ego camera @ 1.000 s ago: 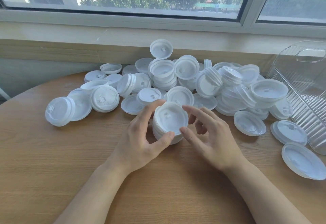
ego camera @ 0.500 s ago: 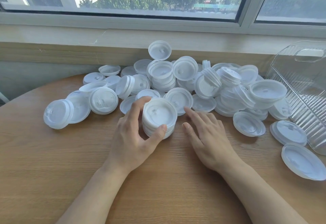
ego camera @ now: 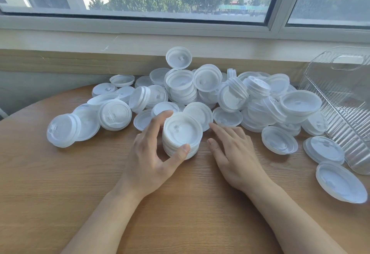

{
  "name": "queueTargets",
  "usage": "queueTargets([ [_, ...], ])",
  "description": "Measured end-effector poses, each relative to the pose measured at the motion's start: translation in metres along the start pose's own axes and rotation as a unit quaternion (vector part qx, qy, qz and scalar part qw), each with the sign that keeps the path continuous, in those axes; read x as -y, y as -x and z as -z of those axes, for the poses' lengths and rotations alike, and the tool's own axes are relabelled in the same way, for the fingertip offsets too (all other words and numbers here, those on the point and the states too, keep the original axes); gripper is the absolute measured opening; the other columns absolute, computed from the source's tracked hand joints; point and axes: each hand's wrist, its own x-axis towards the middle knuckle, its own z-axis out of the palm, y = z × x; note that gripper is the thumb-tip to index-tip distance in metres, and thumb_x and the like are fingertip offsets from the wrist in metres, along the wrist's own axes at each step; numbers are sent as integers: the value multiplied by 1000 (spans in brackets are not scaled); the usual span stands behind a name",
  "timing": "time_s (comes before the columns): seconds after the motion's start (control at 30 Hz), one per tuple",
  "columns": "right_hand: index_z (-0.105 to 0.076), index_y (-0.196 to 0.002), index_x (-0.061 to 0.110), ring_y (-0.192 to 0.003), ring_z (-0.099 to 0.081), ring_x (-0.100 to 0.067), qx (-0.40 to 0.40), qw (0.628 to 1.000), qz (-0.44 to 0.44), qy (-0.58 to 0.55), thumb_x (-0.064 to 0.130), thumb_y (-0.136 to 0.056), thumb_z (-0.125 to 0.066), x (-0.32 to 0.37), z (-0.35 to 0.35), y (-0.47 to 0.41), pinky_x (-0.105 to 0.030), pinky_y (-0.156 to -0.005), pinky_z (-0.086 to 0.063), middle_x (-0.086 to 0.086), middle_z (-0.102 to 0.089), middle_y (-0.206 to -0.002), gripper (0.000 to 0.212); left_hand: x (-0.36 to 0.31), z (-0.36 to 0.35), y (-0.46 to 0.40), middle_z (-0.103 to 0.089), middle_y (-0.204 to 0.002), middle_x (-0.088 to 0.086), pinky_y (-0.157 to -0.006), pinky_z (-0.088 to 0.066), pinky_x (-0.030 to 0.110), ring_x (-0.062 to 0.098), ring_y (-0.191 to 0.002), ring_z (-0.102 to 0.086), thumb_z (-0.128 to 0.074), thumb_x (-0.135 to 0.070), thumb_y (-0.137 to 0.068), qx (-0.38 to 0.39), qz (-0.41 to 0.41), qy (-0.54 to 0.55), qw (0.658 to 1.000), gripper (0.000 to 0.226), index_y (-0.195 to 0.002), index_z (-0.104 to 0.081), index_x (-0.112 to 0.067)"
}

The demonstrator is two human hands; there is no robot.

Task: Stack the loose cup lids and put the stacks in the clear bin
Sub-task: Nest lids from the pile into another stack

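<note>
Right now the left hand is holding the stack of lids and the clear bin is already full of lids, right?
Not quite. The left hand does hold the stack of lids, but the head view shows no lids inside the clear bin. The loose lids lie piled on the table.

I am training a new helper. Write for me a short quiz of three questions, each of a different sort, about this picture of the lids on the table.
1. True or false: the left hand grips the stack of lids between thumb and fingers.
2. Where does the clear bin stand? A) at the right edge of the table, B) on the window sill, C) in front of the left arm.
3. Fill in the missing word: the right hand lies with straight fingers and holds ____.

Key
1. True.
2. A; no stack of lids can be seen inside it yet.
3. Nothing; its fingertips point toward the pile of loose lids.
</note>
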Motion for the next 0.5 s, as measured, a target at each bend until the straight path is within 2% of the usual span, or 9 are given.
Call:
queueTargets([
  [0.1,-53,-149,31,-132,-44,-15,-50,998,-15,-20,48,-103,-36,-2,2,0,-36,-106,-34,16,-60,-137,51,0,0,0,-58,-136,-24,-106,-48,50,9,-127,-57,-66,-65,-85,5,3,2,1000,73,-147,-44,-33],
  [0.2,-41,-156,37,-138,-36,-13,-5,1000,-10,7,47,-107,-36,0,3,1,-35,-109,-28,18,-49,-150,51,0,0,0,-58,-139,-22,-107,-48,50,10,-130,-57,-66,-65,-85,12,2,2,1000,74,-148,-43,-34],
  [0.3,-33,-161,36,-143,-29,-11,32,998,10,43,50,-103,-26,3,0,1,-34,-112,-24,19,-42,-156,60,1,0,0,-58,-140,-20,-107,-48,49,12,-130,-57,-67,-64,-85,17,1,3,1000,74,-149,-43,-34],
  [0.4,-39,-159,30,-143,-31,-12,24,999,1,34,47,-101,-24,2,0,1,-34,-112,-25,15,-45,-156,62,1,0,0,-58,-141,-19,-107,-48,49,12,-130,-57,-66,-64,-86,19,1,-1,1000,74,-149,-43,-33],
  [0.5,-49,-153,26,-137,-39,-15,-29,1000,-12,6,43,-102,-31,0,0,2,-35,-110,-30,12,-54,-149,57,0,0,0,-59,-140,-18,-107,-48,49,13,-129,-58,-66,-65,-85,20,4,-1,1000,75,-149,-44,-33],
])
